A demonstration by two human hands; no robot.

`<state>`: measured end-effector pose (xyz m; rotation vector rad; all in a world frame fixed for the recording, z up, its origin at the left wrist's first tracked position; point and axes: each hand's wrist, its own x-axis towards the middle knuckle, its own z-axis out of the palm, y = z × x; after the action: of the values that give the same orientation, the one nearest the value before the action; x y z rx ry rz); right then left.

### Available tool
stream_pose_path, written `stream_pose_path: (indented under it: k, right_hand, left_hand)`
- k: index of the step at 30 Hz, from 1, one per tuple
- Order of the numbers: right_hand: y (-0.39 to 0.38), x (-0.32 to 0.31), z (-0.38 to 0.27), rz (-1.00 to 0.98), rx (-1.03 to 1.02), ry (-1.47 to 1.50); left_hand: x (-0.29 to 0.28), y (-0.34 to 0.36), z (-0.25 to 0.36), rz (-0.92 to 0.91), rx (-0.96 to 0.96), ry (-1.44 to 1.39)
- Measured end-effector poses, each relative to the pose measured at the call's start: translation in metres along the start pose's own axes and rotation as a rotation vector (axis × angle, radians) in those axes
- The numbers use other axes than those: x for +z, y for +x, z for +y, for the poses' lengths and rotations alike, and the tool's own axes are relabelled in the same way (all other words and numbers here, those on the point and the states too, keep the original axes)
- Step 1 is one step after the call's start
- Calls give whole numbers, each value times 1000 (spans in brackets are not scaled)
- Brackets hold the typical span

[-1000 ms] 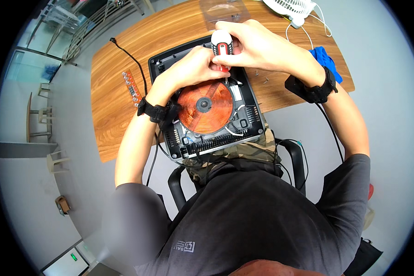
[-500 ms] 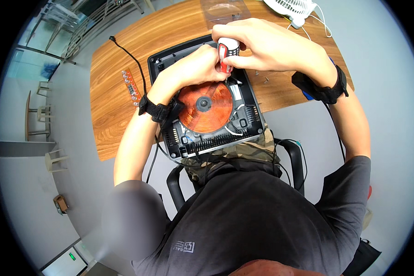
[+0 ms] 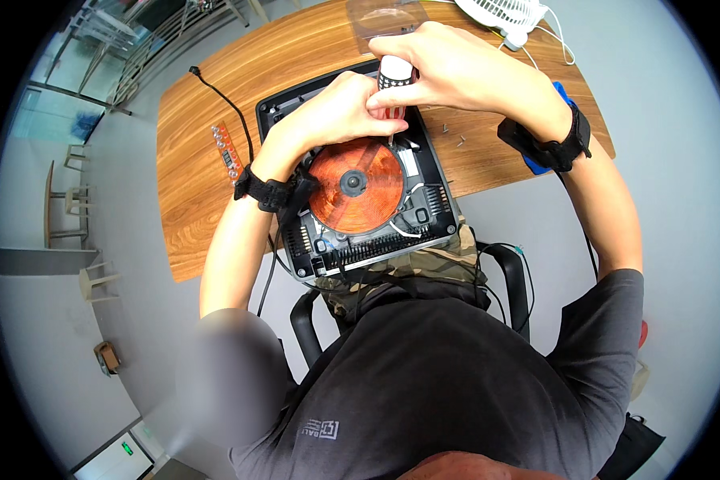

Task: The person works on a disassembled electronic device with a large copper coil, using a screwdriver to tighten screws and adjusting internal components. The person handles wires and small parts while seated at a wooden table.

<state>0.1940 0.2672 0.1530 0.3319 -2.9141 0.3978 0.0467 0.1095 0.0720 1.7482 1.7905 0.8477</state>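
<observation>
A black appliance casing (image 3: pixel 440 224) sits open at the table's front edge, with a round copper coil (image 3: pixel 352 208) around a dark centre. Above the coil's upper edge stands a screwdriver (image 3: pixel 396 72) with a white, black and red handle and its shaft pointing down into the casing. My right hand (image 3: pixel 440 72) is closed round the top of the handle, thumb across it. My left hand (image 3: pixel 336 112) is closed at the handle's lower part, fingertips pressed there; the screwdriver's tip is hard to make out.
The wooden table (image 3: pixel 200 232) carries an orange control board (image 3: pixel 226 152), a black plug cable (image 3: pixel 232 104), loose screws (image 3: pixel 462 141), a clear plastic sheet (image 3: pixel 380 16), a white fan (image 3: pixel 504 16) and a blue cloth (image 3: pixel 560 92). A black chair armrest (image 3: pixel 520 288) is beside me.
The screwdriver handle has turned, so its red-framed side is now mostly covered by my right thumb. My right hand has shifted slightly with it; my left hand stays at the handle's lower part.
</observation>
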Motion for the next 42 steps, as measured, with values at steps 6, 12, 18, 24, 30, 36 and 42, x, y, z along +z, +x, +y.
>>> stream_pose_path:
  k: [6,12,18,24,30,36,42]
  right_hand:
    - [0,5,-1,115,-138,14]
    - [2,5,1,78,-158,17]
    - [6,3,1,-19,-61,89]
    - [6,-1,-2,-10,-37,150]
    - [9,-9,11,33,-102,247]
    - [14,-17,16,49,-224,252]
    - [18,-13,20,-118,-67,355]
  left_hand:
    - [-1,-2,-10,50,85,51]
    - [-6,-4,9,-127,-104,103]
    - [21,-4,-23,-214,-131,156]
    - [27,-3,-26,-217,-10,261]
    - [16,0,-15,-202,-28,203]
    - [11,-4,-27,-160,11,176]
    - [15,-4,-30,-165,52,158]
